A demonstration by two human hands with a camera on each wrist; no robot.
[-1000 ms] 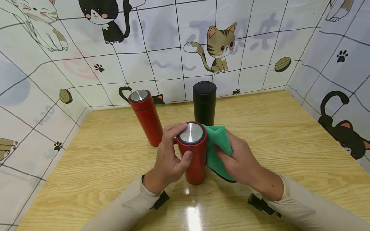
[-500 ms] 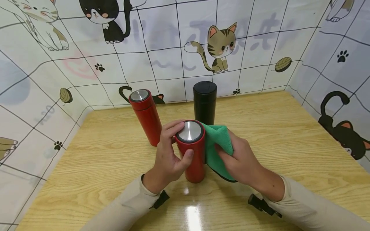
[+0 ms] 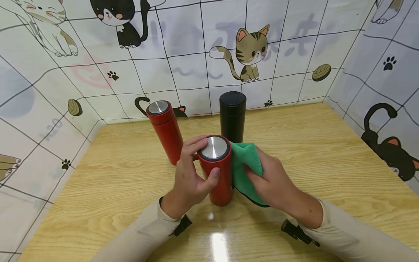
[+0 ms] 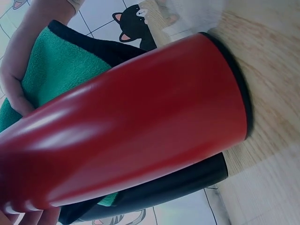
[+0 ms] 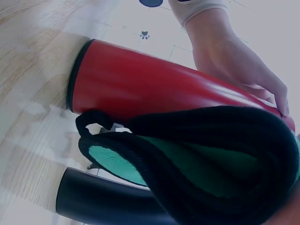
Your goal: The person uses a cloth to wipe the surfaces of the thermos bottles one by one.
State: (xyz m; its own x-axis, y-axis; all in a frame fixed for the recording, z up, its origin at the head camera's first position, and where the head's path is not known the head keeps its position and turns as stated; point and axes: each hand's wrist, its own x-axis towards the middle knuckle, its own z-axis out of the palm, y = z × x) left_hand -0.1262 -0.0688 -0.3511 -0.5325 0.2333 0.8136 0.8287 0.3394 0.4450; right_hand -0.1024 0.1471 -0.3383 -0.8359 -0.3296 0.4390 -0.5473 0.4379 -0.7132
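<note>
A red thermos with a brushed steel lid top stands upright near the middle of the table. My left hand grips it around its upper part, thumb on the near side and fingers at the lid's rim. On its right side my right hand holds a folded green cloth with dark edging against the thermos wall. The left wrist view shows the red thermos with its base on the table and the cloth behind it. In the right wrist view the folded cloth lies along the thermos.
Behind the cloth stands a black thermos. A second red thermos is at the back left. The wooden table meets a cat-patterned sheet at the back and on both sides.
The held red thermos has shifted slightly left and away from me, with the left hand on it. The right hand keeps the cloth at its side, nearly in place.
</note>
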